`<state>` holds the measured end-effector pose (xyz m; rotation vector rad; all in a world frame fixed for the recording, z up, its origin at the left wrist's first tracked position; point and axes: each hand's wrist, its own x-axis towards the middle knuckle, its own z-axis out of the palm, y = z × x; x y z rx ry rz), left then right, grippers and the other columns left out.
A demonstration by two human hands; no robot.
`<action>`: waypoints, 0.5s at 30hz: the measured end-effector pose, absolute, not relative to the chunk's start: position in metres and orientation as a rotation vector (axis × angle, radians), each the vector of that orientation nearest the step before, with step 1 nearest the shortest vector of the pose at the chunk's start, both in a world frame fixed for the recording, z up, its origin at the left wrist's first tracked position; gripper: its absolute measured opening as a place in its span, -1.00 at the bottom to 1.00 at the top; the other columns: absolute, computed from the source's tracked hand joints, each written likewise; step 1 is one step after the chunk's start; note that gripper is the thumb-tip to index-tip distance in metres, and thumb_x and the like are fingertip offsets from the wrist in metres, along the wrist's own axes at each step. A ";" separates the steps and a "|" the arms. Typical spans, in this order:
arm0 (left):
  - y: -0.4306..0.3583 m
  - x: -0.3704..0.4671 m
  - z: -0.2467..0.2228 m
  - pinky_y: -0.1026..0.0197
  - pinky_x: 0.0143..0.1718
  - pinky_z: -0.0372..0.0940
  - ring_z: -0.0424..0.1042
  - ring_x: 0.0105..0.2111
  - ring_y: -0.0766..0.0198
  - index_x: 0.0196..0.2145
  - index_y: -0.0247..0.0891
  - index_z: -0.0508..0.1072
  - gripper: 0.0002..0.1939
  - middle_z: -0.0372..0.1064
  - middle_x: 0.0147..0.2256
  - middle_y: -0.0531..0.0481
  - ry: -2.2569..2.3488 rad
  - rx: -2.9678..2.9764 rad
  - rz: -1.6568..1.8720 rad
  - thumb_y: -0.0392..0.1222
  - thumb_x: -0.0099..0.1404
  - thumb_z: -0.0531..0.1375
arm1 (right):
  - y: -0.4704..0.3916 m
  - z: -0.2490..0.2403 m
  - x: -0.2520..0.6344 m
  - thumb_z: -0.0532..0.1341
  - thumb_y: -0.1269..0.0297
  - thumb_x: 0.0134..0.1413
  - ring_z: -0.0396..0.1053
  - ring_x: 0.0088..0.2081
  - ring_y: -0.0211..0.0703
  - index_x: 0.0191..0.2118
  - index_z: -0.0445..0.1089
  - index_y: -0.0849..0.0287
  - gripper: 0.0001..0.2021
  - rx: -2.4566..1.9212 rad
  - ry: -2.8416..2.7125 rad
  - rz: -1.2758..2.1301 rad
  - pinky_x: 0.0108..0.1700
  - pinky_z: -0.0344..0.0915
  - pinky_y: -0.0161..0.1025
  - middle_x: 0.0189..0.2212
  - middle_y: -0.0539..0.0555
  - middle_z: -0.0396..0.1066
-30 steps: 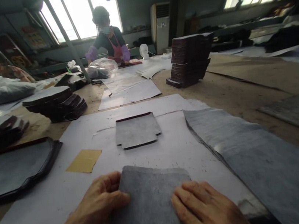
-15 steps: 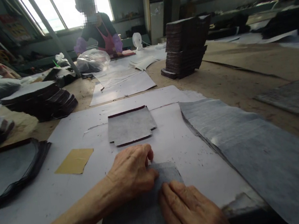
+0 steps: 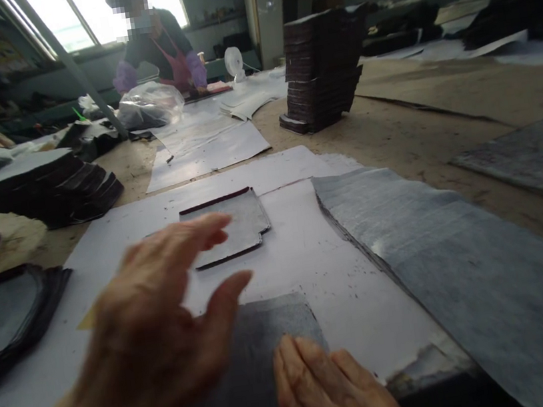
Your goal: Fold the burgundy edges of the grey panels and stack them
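Observation:
My right hand [image 3: 328, 391] lies flat, palm down, on a dark grey cut sheet [image 3: 273, 328] at the near edge of the white paper [image 3: 344, 287]. My left hand [image 3: 160, 313] is lifted above the paper, fingers spread and holding nothing. It hovers in front of a smaller grey notched piece with a dark red edge [image 3: 244, 224], which lies further out on the paper. A yellow slip [image 3: 84, 319] is mostly hidden behind my left hand.
A long pile of grey sheets [image 3: 435, 254] runs along the right. Dark stacks sit at left [image 3: 41, 185], near left [image 3: 4, 315] and at the far middle [image 3: 323, 68]. A person in purple sleeves [image 3: 154, 51] works across the table beside a plastic bag [image 3: 144, 107].
My left hand has lifted off the near grey sheet and opened, rising toward the notched piece. My right hand has stayed pressed on the sheet. The view has tilted down.

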<state>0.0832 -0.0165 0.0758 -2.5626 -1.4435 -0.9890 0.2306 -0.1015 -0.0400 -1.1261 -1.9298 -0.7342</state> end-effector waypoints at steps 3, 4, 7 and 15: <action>-0.013 0.069 0.086 0.19 -0.29 0.28 0.37 -0.34 0.27 -0.18 -0.16 0.36 -0.72 0.37 -0.33 0.13 -1.800 -2.478 -1.321 -0.05 0.14 0.13 | -0.102 -0.042 0.229 -0.05 0.66 0.02 0.38 -0.31 -0.16 -0.39 0.43 0.34 -0.68 -1.120 -1.919 -0.773 -0.40 0.15 -0.22 -0.36 0.11 0.47; -0.013 0.069 0.084 0.19 -0.30 0.29 0.38 -0.35 0.27 -0.21 -0.15 0.38 -0.73 0.37 -0.35 0.13 -1.866 -2.519 -1.271 -0.04 0.13 0.13 | -0.102 -0.043 0.228 -0.05 0.67 0.01 0.38 -0.32 -0.16 -0.40 0.43 0.35 -0.69 -1.115 -1.920 -0.801 -0.42 0.14 -0.22 -0.37 0.12 0.47; -0.019 0.087 0.063 0.10 -0.27 0.29 0.37 -0.32 0.20 -0.24 -0.12 0.41 -0.71 0.39 -0.31 0.07 -1.840 -2.792 -0.770 -0.02 0.06 0.18 | -0.101 -0.045 0.224 -0.03 0.66 -0.02 0.38 -0.34 -0.14 -0.41 0.42 0.35 -0.71 -1.125 -1.899 -0.853 -0.44 0.14 -0.21 -0.40 0.13 0.47; -0.025 0.135 0.028 0.05 -0.27 0.21 0.28 -0.32 0.16 -0.35 -0.29 0.35 -0.84 0.30 -0.40 -0.02 -1.748 -2.973 -0.253 -0.32 0.02 0.13 | -0.100 -0.047 0.220 -0.01 0.63 -0.02 0.38 -0.38 -0.10 -0.50 0.37 0.29 -0.74 -1.139 -1.830 -0.751 -0.47 0.06 -0.19 -0.53 0.10 0.42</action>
